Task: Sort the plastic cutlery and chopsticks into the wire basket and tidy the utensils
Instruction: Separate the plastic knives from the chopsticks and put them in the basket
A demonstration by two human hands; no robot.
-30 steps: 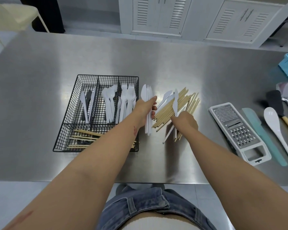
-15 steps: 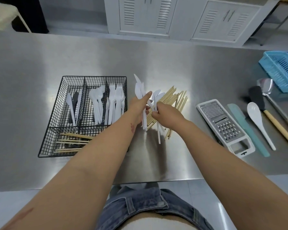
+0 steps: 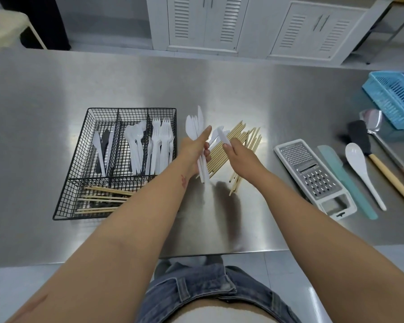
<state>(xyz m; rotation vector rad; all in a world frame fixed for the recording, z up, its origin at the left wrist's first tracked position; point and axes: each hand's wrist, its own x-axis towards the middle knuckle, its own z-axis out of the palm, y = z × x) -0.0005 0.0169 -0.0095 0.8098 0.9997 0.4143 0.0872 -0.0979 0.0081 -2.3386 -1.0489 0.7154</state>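
A black wire basket (image 3: 86, 145) sits left of centre on the steel table. Its compartments hold knives, white spoons, white forks (image 3: 161, 145), and chopsticks along the front. My left hand (image 3: 195, 148) grips a bundle of white plastic knives (image 3: 196, 129) upright, just right of the basket. My right hand (image 3: 237, 152) pinches a single white plastic knife (image 3: 224, 137) close beside the bundle. Under both hands lies a loose pile of wooden chopsticks (image 3: 238, 145), with another white piece among them.
To the right lie a white box grater (image 3: 313, 176), a teal spatula (image 3: 345, 180), a white spoon (image 3: 359, 169), a black wooden-handled spatula (image 3: 362, 141) and a metal ladle (image 3: 373, 122). A blue plastic basket (image 3: 394, 96) stands at the far right. The table's front edge is near my body.
My right hand lifted one white knife off the chopstick pile and brought it up towards the bundle in my left hand, which rose slightly.
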